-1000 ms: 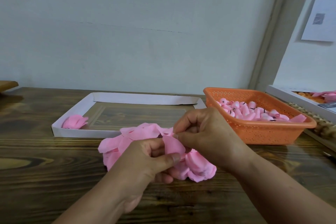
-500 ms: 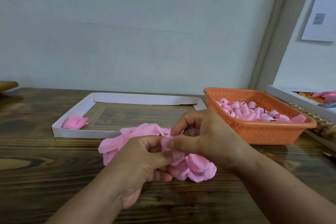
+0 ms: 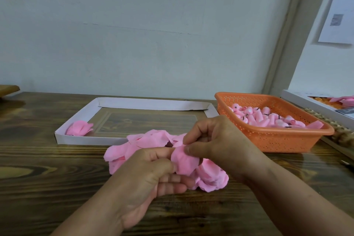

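Dark wooden worktop (image 3: 57, 178) against a pale wall, and both hands meet over the heap of loose petals (image 3: 147, 140) at its middle. A second ago the pink petal (image 3: 184, 163) stood as a narrow flap between the hands, with the left thumb stretched across below it. Now it drapes broad over the left fingers, and that thumb has drawn back against the palm. The right hand (image 3: 220, 145) has gone from tugging at the petal's top edge to pressing it down, its grip closed with thumb and forefinger pinching the upper rim. The left hand (image 3: 145, 176) holds from below, its grip curled round the lower part of the same petal. I read this as one petal being wrapped and seated into a flower. A bud may sit inside it, but the fingers hide that from me. Nothing else has moved. One finished flower (image 3: 79, 128) lies in the white cardboard tray (image 3: 63, 134), and the orange basket (image 3: 277, 141) of buds (image 3: 264, 119) stands to the right, untouched.
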A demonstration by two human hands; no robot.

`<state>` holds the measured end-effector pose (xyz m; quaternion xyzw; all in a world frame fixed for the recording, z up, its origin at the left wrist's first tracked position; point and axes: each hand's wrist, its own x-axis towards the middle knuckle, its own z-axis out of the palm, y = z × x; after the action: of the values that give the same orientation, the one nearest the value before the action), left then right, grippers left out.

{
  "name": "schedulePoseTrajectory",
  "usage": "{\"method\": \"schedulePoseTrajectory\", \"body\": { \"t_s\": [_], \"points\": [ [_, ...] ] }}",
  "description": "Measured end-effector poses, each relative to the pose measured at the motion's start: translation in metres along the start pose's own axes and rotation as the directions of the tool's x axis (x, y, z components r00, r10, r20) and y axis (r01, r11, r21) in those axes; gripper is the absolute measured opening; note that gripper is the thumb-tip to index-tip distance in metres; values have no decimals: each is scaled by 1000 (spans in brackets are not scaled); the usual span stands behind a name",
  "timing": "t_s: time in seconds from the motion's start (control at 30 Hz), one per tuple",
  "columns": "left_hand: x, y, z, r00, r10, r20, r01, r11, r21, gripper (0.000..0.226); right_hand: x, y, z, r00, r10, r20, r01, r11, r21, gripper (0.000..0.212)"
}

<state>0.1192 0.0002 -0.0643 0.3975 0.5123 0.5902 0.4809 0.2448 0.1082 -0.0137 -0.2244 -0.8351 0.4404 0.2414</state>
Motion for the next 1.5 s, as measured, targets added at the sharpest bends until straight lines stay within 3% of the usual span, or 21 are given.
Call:
{"method": "schedulePoseTrajectory", "body": {
  "t_s": [0.2,0.4,0.57,0.8,1.0,1.07,1.17,1.23,1.5],
  "points": [
    [-1,1,6,995,-21,-99,14,997,-73,36,-1,-1,0,999,-11,38,10,1000,27,7],
    [0,-5,15,962,22,-274,-34,999,-39,8,-3,-1,2,1000,-4,28,4,1000,24,8],
    [0,-8,18,950,58,-308,-65,998,-11,11,-2,1,3,1000,4,-6,-4,1000,-18,9],
    [-1,-9,21,949,93,-301,-114,992,-52,12,-1,2,2,1000,13,-23,-12,1000,19,14],
    [-2,-11,21,973,39,-228,-68,990,-121,16,0,4,5,999,-2,-39,2,1000,-16,15],
    [-3,-9,19,984,30,-178,-58,987,-152,17,0,4,4,1000,12,-21,-11,999,41,12],
    [-4,-5,14,990,19,-139,-48,976,-211,19,-3,8,3,998,57,2,-54,942,331,7],
    [-5,-2,11,993,3,-119,-32,970,-243,19,-9,14,5,997,73,-12,-59,874,483,16],
    [-8,5,9,997,-12,-71,-9,954,-299,17,-30,21,20,980,-34,-196,119,889,442,17]
  ]
}}
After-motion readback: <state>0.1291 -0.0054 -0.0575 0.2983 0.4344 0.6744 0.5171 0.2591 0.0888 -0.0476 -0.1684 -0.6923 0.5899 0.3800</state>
